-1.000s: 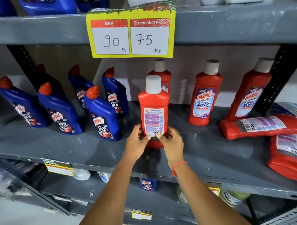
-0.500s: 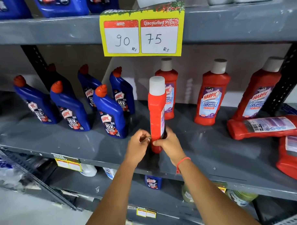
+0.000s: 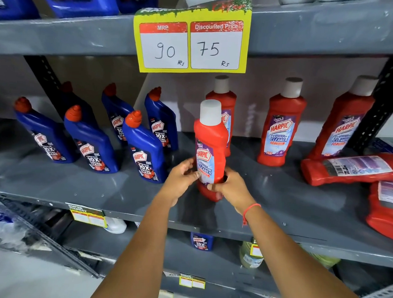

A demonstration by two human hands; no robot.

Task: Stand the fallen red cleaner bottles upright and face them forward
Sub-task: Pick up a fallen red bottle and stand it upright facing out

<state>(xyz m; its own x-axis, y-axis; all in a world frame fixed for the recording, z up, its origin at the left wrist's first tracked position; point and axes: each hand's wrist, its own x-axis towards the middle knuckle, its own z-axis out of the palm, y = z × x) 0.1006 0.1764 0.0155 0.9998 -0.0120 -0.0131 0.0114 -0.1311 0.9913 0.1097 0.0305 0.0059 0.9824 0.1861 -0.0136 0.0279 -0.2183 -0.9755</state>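
Progress check on the red cleaner bottles: I'd call it somewhere past halfway, not done. The one being handled stands upright on the grey shelf, near its front edge, with the Harpic front label turned mostly toward the aisle — maybe a touch angled to the left, so it looks like a small twist is left on it. The left hand has fingers curled against the lower left side of the bottle, and the right hand wraps the base from the right, thumb across the front. Both are closed on it, not spread.

Behind it, three more red bottles already stand with labels out: one right behind the held one, one in the middle, and one by the black upright, which looks tilted, though the wide lens may be doing that.

What's left — two fallen ones at the right. One lies on its side with the back label and barcode up, and another sits just below it at the frame edge, partly cut off.

As for contents, the red plastic is opaque, so I can't tell fill levels. White caps are on every standing one. The blue bottles on the left all stand fine.
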